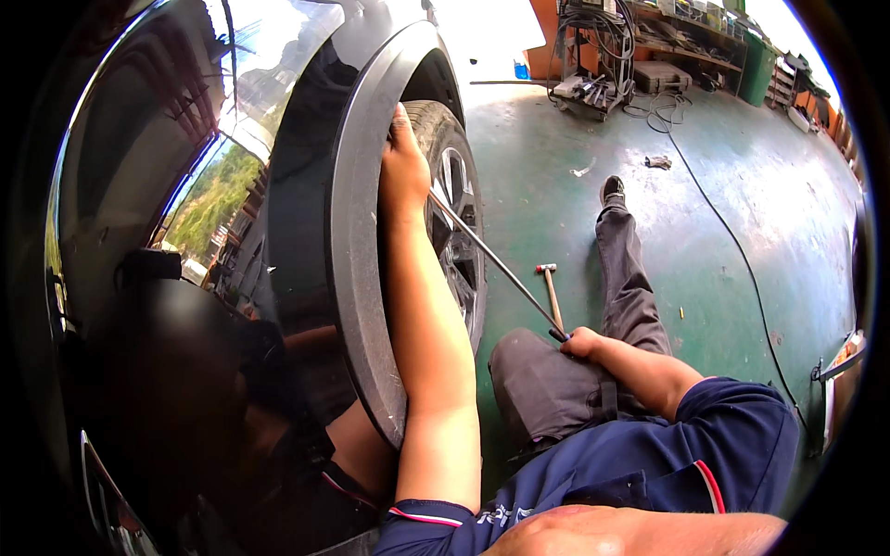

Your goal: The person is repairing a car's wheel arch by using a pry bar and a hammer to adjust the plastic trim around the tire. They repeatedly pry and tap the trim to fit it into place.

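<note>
A long, thin metal rod point(496, 261) slants between my two hands in front of the wheel. My right hand point(582, 343) is closed around its dark handle, close to my bent knee. My left hand point(405, 176) reaches into the gap between the black wheel arch trim point(357, 232) and the tyre point(434, 120). The rod's upper end meets that hand and disappears behind it. Its thumb points up; the other fingers are mostly hidden, but the hand appears closed on the rod. The spoked wheel rim point(459, 232) lies beside my left forearm.
A glossy dark car body panel point(301, 213) curves along the left, full of reflections. On the green floor point(547, 176) lie a hammer point(552, 287) and a black cable point(732, 227). A tool cart point(593, 69) and a grey case point(662, 76) stand at the back.
</note>
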Available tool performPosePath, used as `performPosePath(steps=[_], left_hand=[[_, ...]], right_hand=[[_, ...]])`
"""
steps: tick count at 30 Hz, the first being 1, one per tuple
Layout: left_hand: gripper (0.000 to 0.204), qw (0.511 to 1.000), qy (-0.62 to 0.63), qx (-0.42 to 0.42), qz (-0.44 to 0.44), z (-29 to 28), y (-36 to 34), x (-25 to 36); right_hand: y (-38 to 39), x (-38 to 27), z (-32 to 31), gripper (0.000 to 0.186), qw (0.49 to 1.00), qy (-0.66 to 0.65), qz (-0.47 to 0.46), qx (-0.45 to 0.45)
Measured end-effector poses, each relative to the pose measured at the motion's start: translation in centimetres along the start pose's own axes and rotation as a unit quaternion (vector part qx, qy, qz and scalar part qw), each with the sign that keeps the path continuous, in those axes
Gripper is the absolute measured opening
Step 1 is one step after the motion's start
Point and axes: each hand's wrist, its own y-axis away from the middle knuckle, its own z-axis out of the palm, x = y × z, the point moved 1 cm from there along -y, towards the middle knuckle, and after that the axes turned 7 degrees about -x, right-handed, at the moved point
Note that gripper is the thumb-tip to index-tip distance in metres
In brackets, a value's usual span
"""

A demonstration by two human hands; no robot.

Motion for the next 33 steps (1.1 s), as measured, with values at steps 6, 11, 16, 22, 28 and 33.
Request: performPosePath(steps=[6,11,16,22,28,33], left_hand=[[0.049,0.998,0.062,-0.005,0.011,-0.6,0.1,0.9],[0.048,0.996,0.083,-0.020,-0.017,-0.4,0.3,1.0],[0.046,0.999,0.045,0.002,-0.022,-0.1,0.1,0.4],[0.050,0.999,0.028,-0.008,-0.036,-0.3,0.0,0.2],[0.047,0.999,0.047,0.006,-0.020,0.2,0.0,0.2],[0.047,0.999,0.039,0.006,-0.017,0.0,-0.1,0.1]], right_hand=[[0.1,-0.3,-0.5,0.020,0.999,0.005,-0.015,-0.041],[-0.1,0.3,-3.5,0.019,0.987,-0.054,0.038,-0.147],[-0.4,0.7,-0.3,0.021,1.000,-0.015,0.010,-0.004],[-0.5,0.3,1.3,0.029,0.999,0.047,-0.024,-0.013],[-0.6,0.5,-1.7,0.015,0.992,-0.031,0.017,-0.119],[-0.5,0.8,0.1,0.015,0.998,-0.058,0.007,0.003]])
